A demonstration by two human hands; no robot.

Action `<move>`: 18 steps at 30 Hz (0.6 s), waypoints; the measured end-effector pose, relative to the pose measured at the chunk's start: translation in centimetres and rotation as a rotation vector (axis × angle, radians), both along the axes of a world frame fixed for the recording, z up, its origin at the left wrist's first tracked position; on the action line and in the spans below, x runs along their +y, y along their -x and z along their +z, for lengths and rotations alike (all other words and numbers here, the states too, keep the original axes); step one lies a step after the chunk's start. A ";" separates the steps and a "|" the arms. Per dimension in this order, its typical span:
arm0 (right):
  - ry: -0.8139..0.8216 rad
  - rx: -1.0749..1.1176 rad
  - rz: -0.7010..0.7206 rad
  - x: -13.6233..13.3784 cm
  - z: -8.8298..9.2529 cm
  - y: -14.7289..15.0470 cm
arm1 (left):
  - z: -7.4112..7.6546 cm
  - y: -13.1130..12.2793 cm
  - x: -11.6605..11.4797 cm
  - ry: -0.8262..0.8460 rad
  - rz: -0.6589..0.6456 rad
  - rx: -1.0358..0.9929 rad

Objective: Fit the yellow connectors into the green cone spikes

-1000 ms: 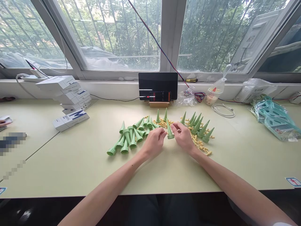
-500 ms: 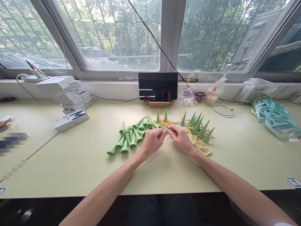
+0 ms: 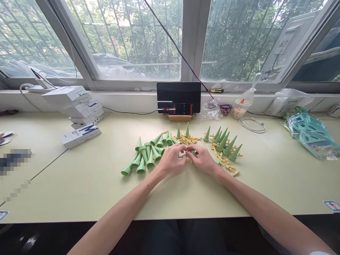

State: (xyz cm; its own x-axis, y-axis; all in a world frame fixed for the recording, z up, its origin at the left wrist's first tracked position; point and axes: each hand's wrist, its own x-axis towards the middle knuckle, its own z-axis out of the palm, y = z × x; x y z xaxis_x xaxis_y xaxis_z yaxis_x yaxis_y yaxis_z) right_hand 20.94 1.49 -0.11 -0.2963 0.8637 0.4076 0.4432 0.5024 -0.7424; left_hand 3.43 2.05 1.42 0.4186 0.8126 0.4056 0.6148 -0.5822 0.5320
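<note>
My left hand [image 3: 173, 158] and my right hand [image 3: 203, 158] meet over the middle of the table, their fingertips pinched close together. Bits of a green plastic spike [image 3: 194, 152] show between my fingers, mostly covered by my right hand. What my left fingertips pinch is too small and hidden to make out. Left of my hands lies a heap of hollow green cone spikes [image 3: 143, 153] with ribbed collars. Beyond my fingers are small yellow valve-like pieces [image 3: 191, 139]. To the right, several green spikes [image 3: 223, 142] stand point up among more yellow pieces [image 3: 227, 165].
A phone [image 3: 181, 108] leans against a dark tablet screen [image 3: 178, 92] at the back. White boxes [image 3: 79, 106] are stacked at back left. At right are a bagged cup [image 3: 241, 107], a coiled white cable [image 3: 252, 125] and teal plastic parts in wrapping [image 3: 309, 131].
My fingers have shifted and curled, opening a small gap between my hands where green plastic shows. At the far left, a person's hand has drawn back towards the edge of view.
</note>
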 end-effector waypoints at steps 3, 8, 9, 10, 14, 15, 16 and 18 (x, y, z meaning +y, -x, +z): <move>-0.006 0.030 -0.007 0.0 0.0 0.0 | 0.2 -0.1 -0.3 0.022 -0.024 0.042; 0.006 0.056 0.009 0.0 -0.2 0.0 | 0.4 -0.1 -0.4 0.025 -0.018 0.081; 0.003 0.055 0.006 0.1 -0.3 0.1 | 0.3 -0.1 -0.4 0.034 -0.016 0.087; -0.001 0.054 -0.004 0.1 -0.3 0.1 | 0.3 -0.1 -0.4 0.046 -0.017 0.094; -0.026 0.074 -0.092 0.3 -0.5 0.0 | -0.1 0.1 -0.1 0.079 -0.017 0.137; -0.033 0.086 -0.114 0.3 -0.5 0.0 | -0.2 0.1 -0.1 0.081 -0.007 0.146; -0.042 0.098 -0.134 0.4 -0.4 -0.1 | -0.3 0.1 0.0 0.083 0.004 0.153; -0.057 0.113 -0.163 0.4 -0.3 -0.1 | -0.4 0.1 0.0 0.087 0.026 0.160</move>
